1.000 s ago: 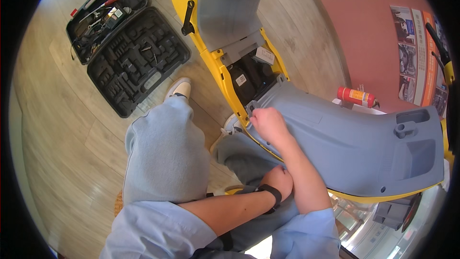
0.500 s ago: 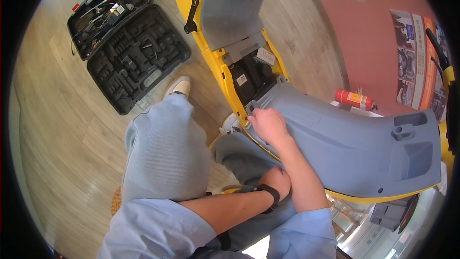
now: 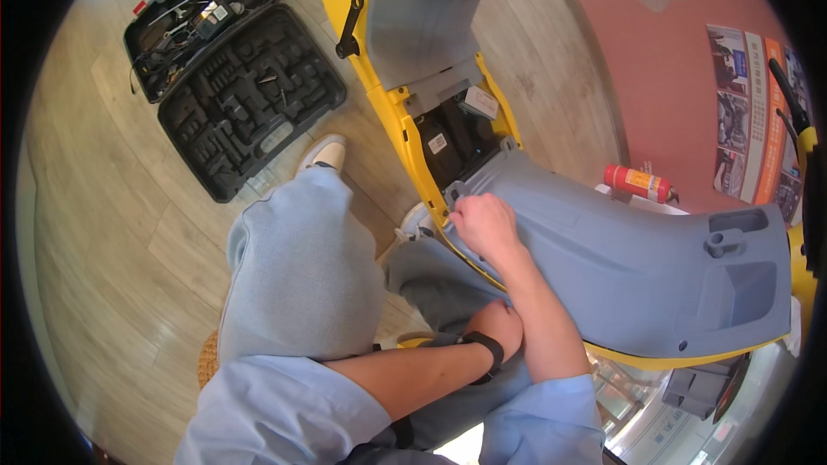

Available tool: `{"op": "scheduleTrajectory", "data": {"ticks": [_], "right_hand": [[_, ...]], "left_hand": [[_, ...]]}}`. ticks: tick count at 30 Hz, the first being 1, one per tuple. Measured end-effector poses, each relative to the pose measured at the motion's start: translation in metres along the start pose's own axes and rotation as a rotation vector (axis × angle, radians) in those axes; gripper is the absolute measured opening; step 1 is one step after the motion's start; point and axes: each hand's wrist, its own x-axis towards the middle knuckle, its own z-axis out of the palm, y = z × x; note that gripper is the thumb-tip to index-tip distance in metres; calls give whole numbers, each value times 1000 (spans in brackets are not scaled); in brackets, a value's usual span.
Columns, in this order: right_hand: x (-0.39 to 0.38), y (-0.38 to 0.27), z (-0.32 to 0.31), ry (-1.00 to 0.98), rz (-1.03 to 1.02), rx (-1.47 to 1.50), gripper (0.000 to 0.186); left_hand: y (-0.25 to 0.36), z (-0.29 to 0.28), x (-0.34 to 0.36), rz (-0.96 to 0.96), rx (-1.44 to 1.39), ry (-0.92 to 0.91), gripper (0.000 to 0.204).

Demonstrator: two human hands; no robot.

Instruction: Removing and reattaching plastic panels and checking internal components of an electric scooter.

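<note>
A yellow scooter lies in front of me, with a long grey plastic panel stretching to the right along it. Fingers curled, my right hand is closed at the panel's upper left corner, beside the yellow frame edge. Whatever its fingertips hold, if anything, is hidden. My left hand, with a black band at its wrist, rests against my right forearm, and its fingers are out of sight. Just beyond my right hand, an open compartment shows dark parts with white labels.
An open black tool case lies on the wooden floor at the far left, tools in its upper half. A red fire extinguisher is behind the panel. My legs and shoes are left of the scooter. A black crank-like lever juts from the scooter's side.
The whole view has shifted slightly. My right hand stays closed at the panel's corner, and my left hand keeps its place against the right forearm.
</note>
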Motion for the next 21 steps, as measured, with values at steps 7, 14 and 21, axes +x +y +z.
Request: {"op": "scheduleTrajectory", "data": {"ticks": [7,14,21], "right_hand": [[-3,-4,2,27,-50,-45,15],[-2,-3,6,40,-80,-92,16],[0,-3,-2,-146,160,7,35]], "left_hand": [[-4,0,-2,28,-30,0,36],[-6,0,-1,25,-36,1,37],[-1,0,-1,10,-63,-21,38]]}}
